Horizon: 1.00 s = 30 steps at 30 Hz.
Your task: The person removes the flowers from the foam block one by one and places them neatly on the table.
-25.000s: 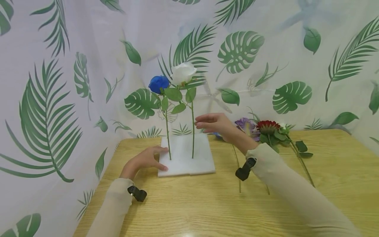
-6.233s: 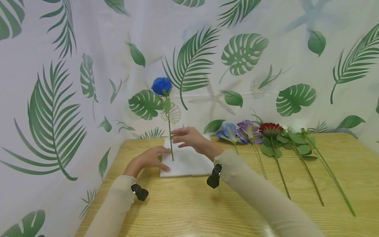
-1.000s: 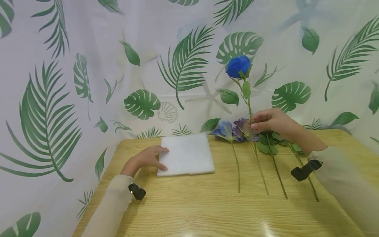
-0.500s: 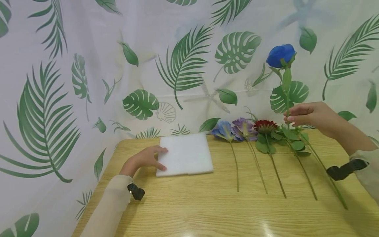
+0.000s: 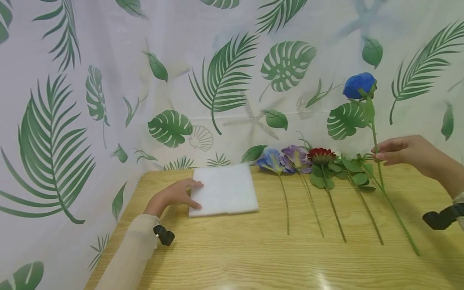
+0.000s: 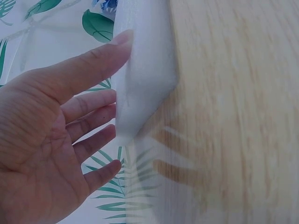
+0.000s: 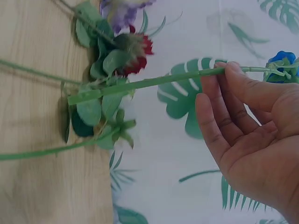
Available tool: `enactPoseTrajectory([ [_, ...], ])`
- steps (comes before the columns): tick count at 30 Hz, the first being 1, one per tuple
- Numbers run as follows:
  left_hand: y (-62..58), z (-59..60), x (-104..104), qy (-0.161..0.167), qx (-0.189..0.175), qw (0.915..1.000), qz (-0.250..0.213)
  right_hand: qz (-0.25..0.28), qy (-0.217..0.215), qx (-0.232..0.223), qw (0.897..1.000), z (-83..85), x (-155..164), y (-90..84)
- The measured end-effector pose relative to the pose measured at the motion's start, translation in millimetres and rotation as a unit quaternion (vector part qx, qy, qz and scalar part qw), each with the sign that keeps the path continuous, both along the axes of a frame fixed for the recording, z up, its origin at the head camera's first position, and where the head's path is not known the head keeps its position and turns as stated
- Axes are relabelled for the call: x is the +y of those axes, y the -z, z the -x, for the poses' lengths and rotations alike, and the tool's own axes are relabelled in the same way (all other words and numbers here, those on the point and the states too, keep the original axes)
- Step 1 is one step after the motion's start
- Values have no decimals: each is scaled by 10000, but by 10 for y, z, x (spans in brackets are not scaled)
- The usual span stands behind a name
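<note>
Blue rose now lower and further right than half a second ago, stem upright-ish, held above the far right of the worktop. Right hand pinches the thin green stem between thumb and fingertips, other fingers loosely curled. Bloom is deep blue, rounded, fabric-like; one long leaf under it. Left hand unchanged, flat and relaxed, fingers straight against the left edge of the white foam block, a square, matte, soft-looking slab with no stems in it. Four flowers lie in a row beside it: pale blue flower, purple flower, red flower, leafy stem. Worktop is light wood grain, glossy.
</note>
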State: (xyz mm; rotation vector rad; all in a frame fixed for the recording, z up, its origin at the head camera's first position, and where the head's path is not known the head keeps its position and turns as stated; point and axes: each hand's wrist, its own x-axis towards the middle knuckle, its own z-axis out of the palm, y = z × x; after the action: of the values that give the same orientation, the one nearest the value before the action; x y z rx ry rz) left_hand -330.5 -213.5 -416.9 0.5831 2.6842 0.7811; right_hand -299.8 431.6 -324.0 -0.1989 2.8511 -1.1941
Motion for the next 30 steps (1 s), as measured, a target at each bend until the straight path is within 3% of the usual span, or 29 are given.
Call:
enactPoseTrajectory([
  [9,7,-4,-4,36,20,10000,-12,-336,109,-109,9993,54,274,141],
  [30,-7,-6,-2,28,-40,10000,-21,-535,524,-519,9958,25,612,394],
])
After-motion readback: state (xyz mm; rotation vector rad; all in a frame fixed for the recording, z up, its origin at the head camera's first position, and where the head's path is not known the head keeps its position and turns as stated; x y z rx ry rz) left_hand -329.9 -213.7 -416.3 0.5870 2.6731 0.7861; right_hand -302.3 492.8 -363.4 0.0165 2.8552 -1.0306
